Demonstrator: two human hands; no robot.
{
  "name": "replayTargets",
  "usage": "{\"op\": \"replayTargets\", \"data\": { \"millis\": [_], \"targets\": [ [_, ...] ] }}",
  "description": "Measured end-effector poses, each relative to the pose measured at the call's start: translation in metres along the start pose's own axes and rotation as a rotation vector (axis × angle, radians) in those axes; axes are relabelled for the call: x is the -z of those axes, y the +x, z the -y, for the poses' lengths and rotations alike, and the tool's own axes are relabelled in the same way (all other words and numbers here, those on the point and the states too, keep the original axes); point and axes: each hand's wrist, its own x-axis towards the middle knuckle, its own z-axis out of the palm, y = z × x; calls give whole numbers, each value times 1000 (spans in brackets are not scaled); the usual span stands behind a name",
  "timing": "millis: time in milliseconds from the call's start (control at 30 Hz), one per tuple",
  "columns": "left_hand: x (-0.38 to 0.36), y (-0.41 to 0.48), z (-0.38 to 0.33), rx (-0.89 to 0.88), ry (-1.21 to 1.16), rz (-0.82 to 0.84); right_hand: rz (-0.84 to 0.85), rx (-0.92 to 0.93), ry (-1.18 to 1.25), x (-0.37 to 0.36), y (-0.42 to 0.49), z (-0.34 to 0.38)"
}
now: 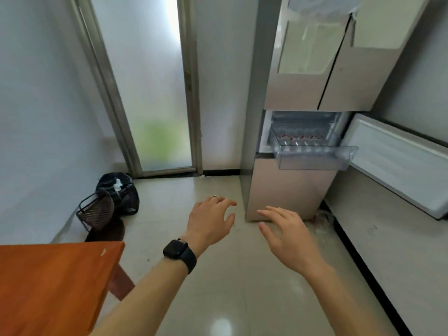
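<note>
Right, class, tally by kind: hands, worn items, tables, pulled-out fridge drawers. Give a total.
Hands: 2, left hand, right hand
Worn items: 2, watch, ring
Tables: 1, orange table
Pulled-out drawers: 1, clear drawer
Total: 6

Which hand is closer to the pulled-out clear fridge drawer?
Right. The right hand is open below the drawer, slightly to its left; the left hand is farther left, also below. Neither touches it.

Count: 2 hands, namely 1 left hand (208, 221), 1 right hand (288, 238). 1 fridge (291, 190), 1 clear drawer (312, 156), 1 fridge door (397, 161). 1 watch (176, 248), 1 ring (215, 197), 1 orange table (48, 287), 1 black bin (121, 190), 1 wire basket (95, 212).
</note>
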Motion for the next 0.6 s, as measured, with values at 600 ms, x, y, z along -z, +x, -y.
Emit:
{"op": "replayTargets", "data": {
  "millis": [600],
  "targets": [
    [-85, 367, -135, -316, -81, 61, -161, -249, -60, 97, 223, -246]
  ]
}}
